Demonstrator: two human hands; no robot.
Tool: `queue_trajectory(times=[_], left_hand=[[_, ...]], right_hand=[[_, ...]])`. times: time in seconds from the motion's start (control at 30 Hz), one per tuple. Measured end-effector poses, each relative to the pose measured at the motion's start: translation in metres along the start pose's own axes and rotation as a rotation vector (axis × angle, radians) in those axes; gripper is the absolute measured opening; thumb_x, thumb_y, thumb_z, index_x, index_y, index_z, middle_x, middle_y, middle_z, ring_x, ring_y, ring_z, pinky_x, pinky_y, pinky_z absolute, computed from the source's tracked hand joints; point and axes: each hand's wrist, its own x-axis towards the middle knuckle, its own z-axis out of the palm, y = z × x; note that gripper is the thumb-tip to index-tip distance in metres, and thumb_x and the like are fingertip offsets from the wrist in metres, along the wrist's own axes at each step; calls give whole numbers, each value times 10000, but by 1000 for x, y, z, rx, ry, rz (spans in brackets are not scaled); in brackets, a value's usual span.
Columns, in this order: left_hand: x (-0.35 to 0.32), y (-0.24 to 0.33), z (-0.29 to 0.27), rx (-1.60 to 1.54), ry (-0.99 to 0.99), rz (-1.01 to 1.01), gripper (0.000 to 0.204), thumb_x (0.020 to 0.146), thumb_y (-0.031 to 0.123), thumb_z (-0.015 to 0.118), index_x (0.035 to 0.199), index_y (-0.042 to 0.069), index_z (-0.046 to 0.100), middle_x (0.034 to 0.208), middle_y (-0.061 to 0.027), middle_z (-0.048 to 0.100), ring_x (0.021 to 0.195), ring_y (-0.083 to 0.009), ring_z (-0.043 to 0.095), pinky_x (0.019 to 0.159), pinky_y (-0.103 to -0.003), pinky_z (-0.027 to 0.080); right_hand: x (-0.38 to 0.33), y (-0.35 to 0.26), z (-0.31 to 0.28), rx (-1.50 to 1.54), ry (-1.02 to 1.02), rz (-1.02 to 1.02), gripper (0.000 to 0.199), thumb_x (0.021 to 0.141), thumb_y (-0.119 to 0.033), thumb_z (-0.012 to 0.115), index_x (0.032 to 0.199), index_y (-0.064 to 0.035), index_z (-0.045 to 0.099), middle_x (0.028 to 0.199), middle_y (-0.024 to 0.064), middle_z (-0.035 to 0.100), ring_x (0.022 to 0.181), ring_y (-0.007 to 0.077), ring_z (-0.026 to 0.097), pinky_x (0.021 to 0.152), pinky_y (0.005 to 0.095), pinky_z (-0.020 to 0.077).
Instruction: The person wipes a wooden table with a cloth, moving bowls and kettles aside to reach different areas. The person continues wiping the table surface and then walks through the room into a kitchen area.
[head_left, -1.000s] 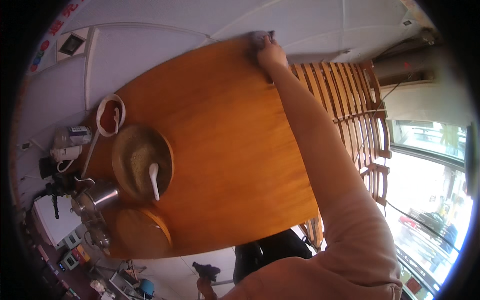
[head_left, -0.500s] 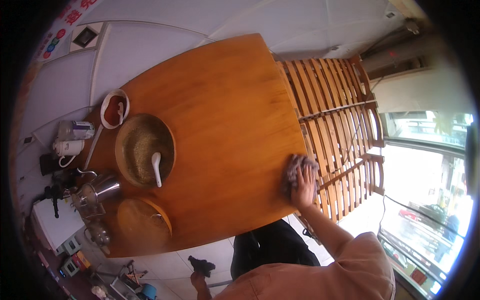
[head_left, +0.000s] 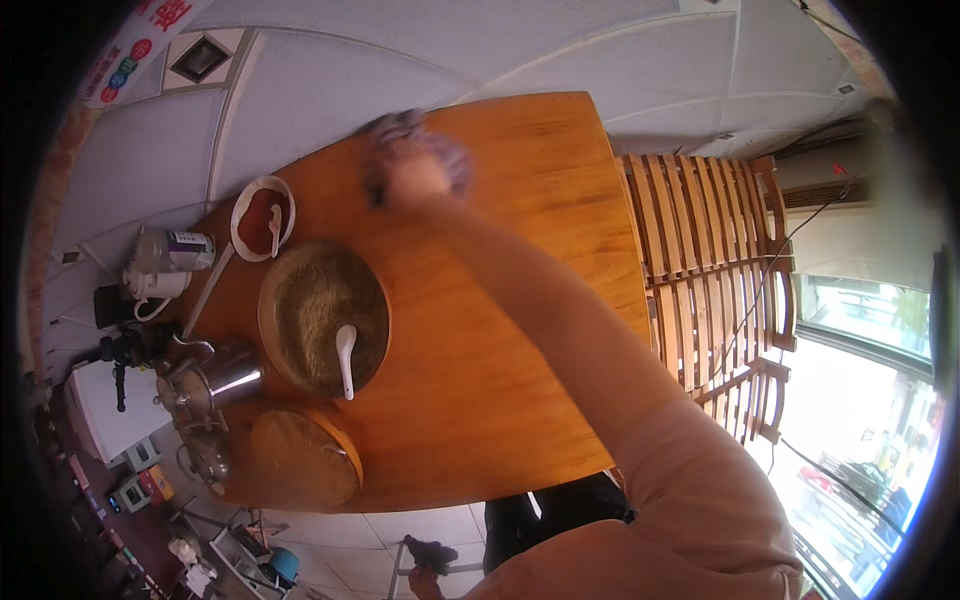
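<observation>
Right grip (head_left: 418,182), bunched cloth (head_left: 398,128) beneath it

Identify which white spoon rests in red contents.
The spoon in the small white bowl; the other spoon lies in the wider round basin, whose contents look brownish.

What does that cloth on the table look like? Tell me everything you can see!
The cloth looks soft and crumpled, greyish purple with darker patches. It's bunched up on the wooden table, at the long edge beside the pale wall; I can't tell whether it touches that wall. The right hand is on top, hiding its middle, so bits poke out around it. It's too blurry to see its exact shape or any pattern.
</observation>
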Motion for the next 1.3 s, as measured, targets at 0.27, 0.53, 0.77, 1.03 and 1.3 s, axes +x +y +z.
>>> queue_trajectory(times=[0.27, 0.53, 0.77, 1.03, 1.3], left_hand=[[-6, 26, -7, 109, -12, 33, 84, 863, 140, 647, 892, 61, 644, 755, -13, 610, 587, -118, 490, 493, -302, 383], [28, 1, -23, -8, -63, 141, 117, 864, 65, 577, 748, 71, 595, 627, 51, 479, 550, -58, 391, 492, -254, 275], [55, -27, -51, -111, 54, 75, 233, 854, 0, 656, 1075, 33, 593, 853, -12, 621, 691, -100, 559, 569, -243, 438], [43, -17, -83, 60, -35, 144, 159, 861, 123, 637, 983, 21, 640, 832, -37, 602, 689, -122, 544, 576, -280, 432], [-8, -39, -47, -186, 153, -23, 169, 829, 140, 665, 982, 68, 651, 906, -6, 636, 777, -132, 588, 643, -284, 465]], right_hand=[[-36, 105, -63, 182, 31, 221, 445, 826, -220, 698, 1263, -186, 621, 1330, 58, 568, 1290, 253, 484, 1056, 383, 447], [-182, 211, -67, -153, 278, 501, 522, 831, -113, 604, 1351, -104, 560, 1446, 154, 485, 1376, 333, 417, 1112, 418, 383], [-515, 17, -76, 26, 36, 754, 712, 731, 25, 577, 1426, -102, 492, 1458, 259, 440, 1385, 426, 374, 1168, 519, 275], [-477, 31, -53, 8, 169, 566, 636, 796, -87, 563, 1426, -77, 476, 1468, 273, 416, 1392, 420, 359, 1182, 517, 246], [-86, 116, -41, -110, 299, 122, 467, 842, -230, 615, 1306, -190, 578, 1441, 134, 485, 1321, 342, 454, 1101, 459, 366]])
